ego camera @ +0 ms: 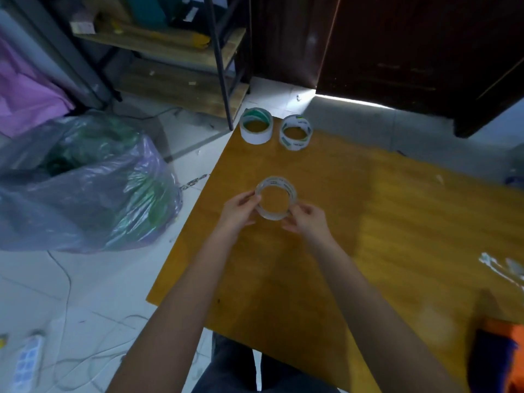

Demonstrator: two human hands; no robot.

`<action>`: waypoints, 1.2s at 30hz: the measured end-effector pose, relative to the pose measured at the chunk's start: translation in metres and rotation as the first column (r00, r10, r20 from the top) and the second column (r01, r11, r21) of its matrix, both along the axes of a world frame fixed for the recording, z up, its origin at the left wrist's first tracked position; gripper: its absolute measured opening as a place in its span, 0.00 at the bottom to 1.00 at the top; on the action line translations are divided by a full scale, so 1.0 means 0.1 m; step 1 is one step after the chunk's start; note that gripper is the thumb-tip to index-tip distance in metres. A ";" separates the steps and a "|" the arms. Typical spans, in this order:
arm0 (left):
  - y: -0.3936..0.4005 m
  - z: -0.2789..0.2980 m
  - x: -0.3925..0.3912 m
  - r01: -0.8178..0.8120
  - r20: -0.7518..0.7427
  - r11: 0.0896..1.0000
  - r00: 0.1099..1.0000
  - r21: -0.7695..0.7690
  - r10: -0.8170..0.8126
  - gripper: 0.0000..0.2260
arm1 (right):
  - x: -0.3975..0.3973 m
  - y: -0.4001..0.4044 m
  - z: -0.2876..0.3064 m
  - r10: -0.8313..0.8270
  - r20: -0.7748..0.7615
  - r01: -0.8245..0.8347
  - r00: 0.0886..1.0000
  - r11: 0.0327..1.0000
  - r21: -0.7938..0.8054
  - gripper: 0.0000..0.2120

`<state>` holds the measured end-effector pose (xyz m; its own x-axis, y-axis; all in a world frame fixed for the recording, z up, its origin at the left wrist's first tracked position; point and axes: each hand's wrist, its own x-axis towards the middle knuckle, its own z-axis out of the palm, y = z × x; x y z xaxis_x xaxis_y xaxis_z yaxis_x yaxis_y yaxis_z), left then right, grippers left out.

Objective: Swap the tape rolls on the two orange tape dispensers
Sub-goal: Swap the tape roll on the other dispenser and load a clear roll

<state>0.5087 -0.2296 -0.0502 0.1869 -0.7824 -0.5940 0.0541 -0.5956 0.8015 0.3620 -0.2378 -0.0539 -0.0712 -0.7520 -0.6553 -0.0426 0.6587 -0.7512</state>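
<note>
A clear tape roll (286,187) is held just above the yellow wooden table (397,222), near its middle. My left hand (239,209) pinches the roll's left rim and my right hand (307,219) pinches its lower right rim. Two more rolls stand at the table's far corner: a white one (256,134) and, to its right, a clear one with a printed core (296,140). An orange and dark object (502,355), blurred, lies at the table's near right corner; only part of it shows.
A big translucent bag of rubbish (85,182) sits on the floor left of the table. A metal-framed shelf (181,52) stands behind it. A power strip (27,361) and cables lie on the floor. Crumpled tape scraps (499,268) lie at the table's right edge.
</note>
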 end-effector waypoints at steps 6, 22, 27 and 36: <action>-0.40 -0.23 0.02 0.088 0.042 0.996 0.995 0.034 -0.090 0.20 | 0.20 -0.26 -0.17 0.008 -0.226 -0.016 0.974 0.999 -0.031 0.17; -0.05 -0.43 0.11 0.865 0.972 0.502 0.107 0.011 -0.207 0.27 | 0.19 -1.39 -0.08 0.067 -0.928 -0.587 0.367 0.790 -0.176 0.20; 0.07 -0.56 0.07 0.842 0.955 0.521 0.026 0.138 -0.295 0.32 | 0.24 -1.76 -0.21 0.236 -0.970 -0.720 0.056 0.683 0.125 0.17; -0.25 -0.60 0.00 0.849 0.957 0.511 0.022 0.134 -0.288 0.32 | -0.10 -1.75 -0.02 -0.081 -0.962 -0.579 0.261 0.784 -0.223 0.09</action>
<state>0.5088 -0.2551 -0.1104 -0.3466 -0.9348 -0.0779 -0.9276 0.3292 0.1769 0.3517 -0.4126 -0.0562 -0.0892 -0.9871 0.1331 -0.9728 0.0577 -0.2245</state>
